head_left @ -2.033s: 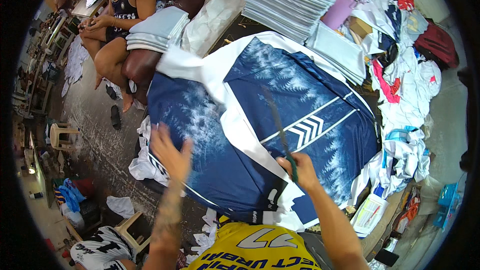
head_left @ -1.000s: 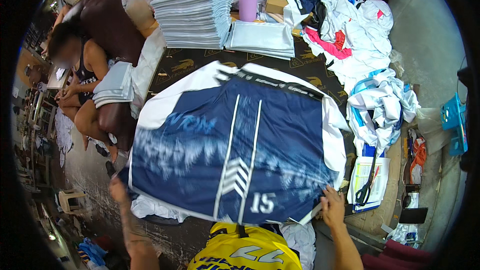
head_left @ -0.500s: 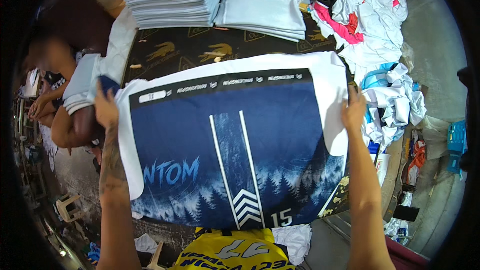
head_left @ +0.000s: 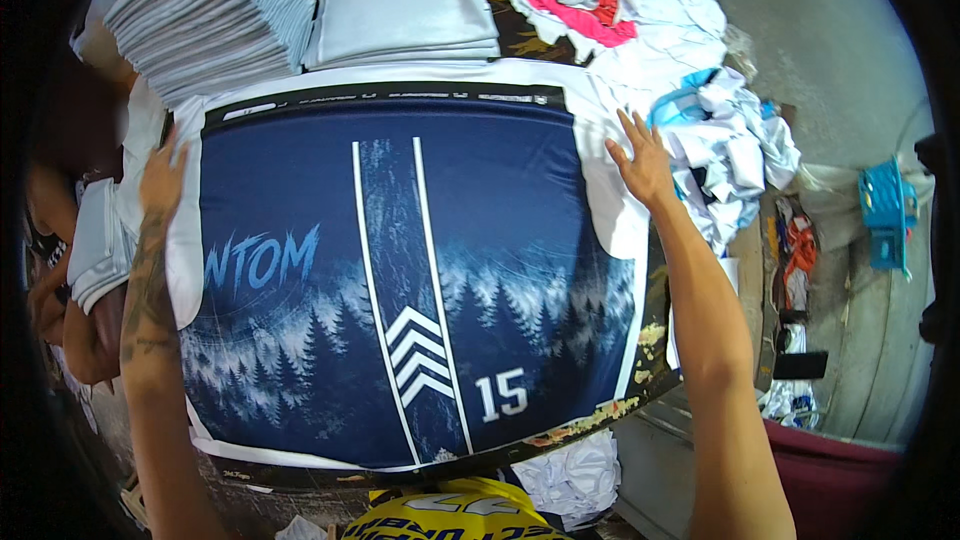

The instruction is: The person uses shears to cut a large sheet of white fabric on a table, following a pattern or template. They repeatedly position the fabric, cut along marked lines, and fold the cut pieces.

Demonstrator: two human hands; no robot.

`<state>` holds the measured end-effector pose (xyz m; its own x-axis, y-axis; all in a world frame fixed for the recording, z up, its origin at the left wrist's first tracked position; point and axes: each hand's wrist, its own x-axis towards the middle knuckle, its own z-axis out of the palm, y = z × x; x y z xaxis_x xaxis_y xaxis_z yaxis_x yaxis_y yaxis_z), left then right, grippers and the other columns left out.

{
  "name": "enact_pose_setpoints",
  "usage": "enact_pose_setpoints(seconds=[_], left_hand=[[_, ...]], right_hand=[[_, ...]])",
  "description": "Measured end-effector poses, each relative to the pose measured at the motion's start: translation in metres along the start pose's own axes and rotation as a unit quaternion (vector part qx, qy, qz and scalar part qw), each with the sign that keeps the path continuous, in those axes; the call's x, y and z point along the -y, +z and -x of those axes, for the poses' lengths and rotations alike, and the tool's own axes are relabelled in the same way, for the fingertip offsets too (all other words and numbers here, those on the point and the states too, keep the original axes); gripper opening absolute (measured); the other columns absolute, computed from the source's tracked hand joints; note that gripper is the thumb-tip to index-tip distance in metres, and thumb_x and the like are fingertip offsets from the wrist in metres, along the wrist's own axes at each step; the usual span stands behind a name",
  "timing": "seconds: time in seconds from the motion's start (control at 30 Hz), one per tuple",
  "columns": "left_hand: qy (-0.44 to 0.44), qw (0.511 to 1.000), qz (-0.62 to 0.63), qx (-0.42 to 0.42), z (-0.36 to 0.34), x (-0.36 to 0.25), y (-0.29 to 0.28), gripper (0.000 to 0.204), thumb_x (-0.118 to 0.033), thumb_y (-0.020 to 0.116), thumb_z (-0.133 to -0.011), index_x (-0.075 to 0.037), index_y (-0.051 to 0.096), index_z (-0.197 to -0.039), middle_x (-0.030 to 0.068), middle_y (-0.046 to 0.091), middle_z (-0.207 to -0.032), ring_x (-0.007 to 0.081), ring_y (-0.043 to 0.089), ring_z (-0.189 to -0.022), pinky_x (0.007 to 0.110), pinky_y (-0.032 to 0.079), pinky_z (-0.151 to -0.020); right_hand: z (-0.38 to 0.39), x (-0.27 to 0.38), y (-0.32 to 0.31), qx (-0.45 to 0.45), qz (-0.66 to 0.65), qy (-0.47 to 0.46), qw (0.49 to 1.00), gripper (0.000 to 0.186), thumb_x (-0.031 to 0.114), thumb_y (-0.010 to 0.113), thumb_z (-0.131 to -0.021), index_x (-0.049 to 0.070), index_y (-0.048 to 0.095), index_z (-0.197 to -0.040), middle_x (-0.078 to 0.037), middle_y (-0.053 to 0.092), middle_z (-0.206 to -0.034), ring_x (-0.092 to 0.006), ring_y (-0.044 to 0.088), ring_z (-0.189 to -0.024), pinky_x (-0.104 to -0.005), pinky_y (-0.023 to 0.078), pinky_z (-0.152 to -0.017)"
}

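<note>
A navy blue printed fabric panel (head_left: 520, 195) with white margins lies spread across the dark table. Pale treetops, a striped band and white chevrons decorate it. My left hand (head_left: 163, 180) rests along its left white edge, fingers stretched out. On the opposite side my right hand (head_left: 645, 165) is open at the upper right margin, with its fingers spread and nothing gripped. The panel's far edge reaches up to the folded cloths, and its near edge lies close to the table's front rim.
A tall stack of folded pale cloths (head_left: 215, 25) stands at the far left, beside a lower folded pile (head_left: 405, 25). Crumpled white fabric (head_left: 655, 10) covers the far right, with more scraps (head_left: 725, 145) nearer. A person's arm (head_left: 90, 345) is at the left; a blue basket (head_left: 885, 210) stands far right.
The panel has come down and now lies flatter, covering more of the table toward the front edge. My right hand has let go of its edge and spread its fingers. The view has shifted.
</note>
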<state>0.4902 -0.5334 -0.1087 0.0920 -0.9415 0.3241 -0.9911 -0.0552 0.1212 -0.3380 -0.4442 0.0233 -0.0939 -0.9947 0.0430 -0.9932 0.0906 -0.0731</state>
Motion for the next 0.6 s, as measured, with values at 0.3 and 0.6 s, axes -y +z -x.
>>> enact_pose_setpoints(seconds=[0.3,0.6], left_hand=[[-0.194,0.968,-0.156,-0.031,0.423,-0.051,-0.187,0.057,-0.052,0.047,-0.112,-0.035,0.041,-0.166,0.0294,0.053,-0.152,0.0504,0.058,-0.132,0.057,0.050,-0.104],[-0.522,0.836,-0.047,0.163,0.546,-0.011,-0.246,0.049,-0.032,0.062,-0.102,0.000,0.062,-0.139,0.0330,0.069,-0.129,0.0520,0.065,-0.122,0.057,0.052,-0.102]], right_hand=[[0.406,-0.004,-0.017,0.156,-0.084,0.010,0.984,0.069,0.043,0.066,-0.102,0.015,0.046,-0.162,-0.019,0.036,-0.171,-0.0485,0.026,-0.159,-0.0673,0.021,-0.126],[0.455,-0.014,-0.042,0.051,-0.209,0.002,0.976,0.050,0.033,0.073,-0.098,0.011,0.066,-0.143,-0.015,0.051,-0.161,-0.0422,0.040,-0.153,-0.0594,0.028,-0.126]])
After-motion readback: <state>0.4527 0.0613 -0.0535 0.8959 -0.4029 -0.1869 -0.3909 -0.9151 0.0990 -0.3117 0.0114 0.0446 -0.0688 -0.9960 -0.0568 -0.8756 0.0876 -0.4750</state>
